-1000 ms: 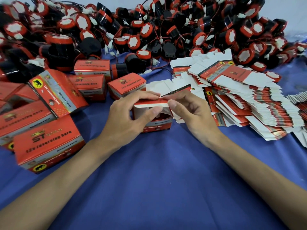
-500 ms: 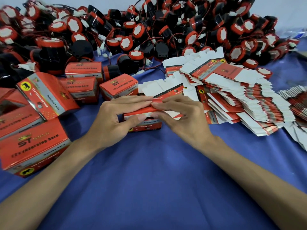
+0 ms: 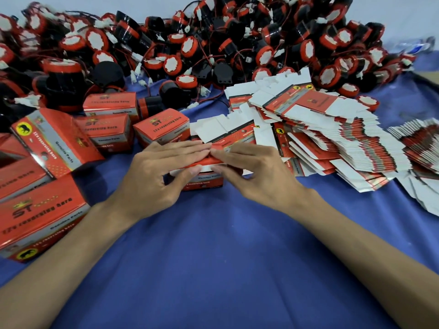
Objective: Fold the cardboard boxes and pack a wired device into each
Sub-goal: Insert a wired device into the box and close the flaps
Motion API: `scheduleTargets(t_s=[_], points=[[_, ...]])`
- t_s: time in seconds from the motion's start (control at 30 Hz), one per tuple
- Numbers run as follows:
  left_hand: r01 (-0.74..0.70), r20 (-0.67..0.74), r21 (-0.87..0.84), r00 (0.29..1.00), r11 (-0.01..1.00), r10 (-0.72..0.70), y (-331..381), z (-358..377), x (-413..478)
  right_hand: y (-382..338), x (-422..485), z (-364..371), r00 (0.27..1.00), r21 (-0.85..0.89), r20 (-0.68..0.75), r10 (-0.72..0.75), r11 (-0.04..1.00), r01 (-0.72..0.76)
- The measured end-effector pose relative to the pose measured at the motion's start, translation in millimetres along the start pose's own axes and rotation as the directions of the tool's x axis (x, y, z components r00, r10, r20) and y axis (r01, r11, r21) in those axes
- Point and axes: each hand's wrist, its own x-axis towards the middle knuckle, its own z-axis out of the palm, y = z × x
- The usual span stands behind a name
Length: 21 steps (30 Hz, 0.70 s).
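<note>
A small red cardboard box (image 3: 204,180) stands on the blue cloth in the middle. My left hand (image 3: 156,176) lies over its left side, straight fingers flat on the lid and thumb against the front flap. My right hand (image 3: 251,172) covers the right side the same way, thumb at the white flap edge. Both hands hide most of the box; its contents are hidden. Behind lies a big heap of black and red wired devices (image 3: 213,43). Flat unfolded boxes (image 3: 332,138) are stacked to the right.
Several closed red boxes (image 3: 42,210) crowd the left side, and more stand behind my left hand (image 3: 161,127). A second stack of flat boxes (image 3: 420,141) lies at the far right. The blue cloth (image 3: 225,257) spreads out in front of my arms.
The box lid has been brought down from half open to nearly closed. My fingers have flattened on top of it and both thumbs moved in against the front flap.
</note>
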Motion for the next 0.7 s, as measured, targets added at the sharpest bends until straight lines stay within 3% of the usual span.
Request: scheduleTargets(t_s=[0.13, 0.53, 0.7], points=[[0.225, 0.046, -0.25, 0.974, 0.942, -0.221, 2, -2, 2, 1, 2, 7, 0.997, 0.046, -0.072, 0.017, 0.999, -0.014], [-0.008, -0.01, -0.069, 1.0, 0.998, 0.007, -3, -1, 2, -2, 0, 9, 0.997, 0.077, -0.074, 0.0, 0.997, 0.006], [0.032, 0.111, 0.041, 0.993, 0.999, -0.036, -10, -2, -2, -1, -1, 8, 1.0, 0.135, 0.01, 0.02, 0.991, -0.021]])
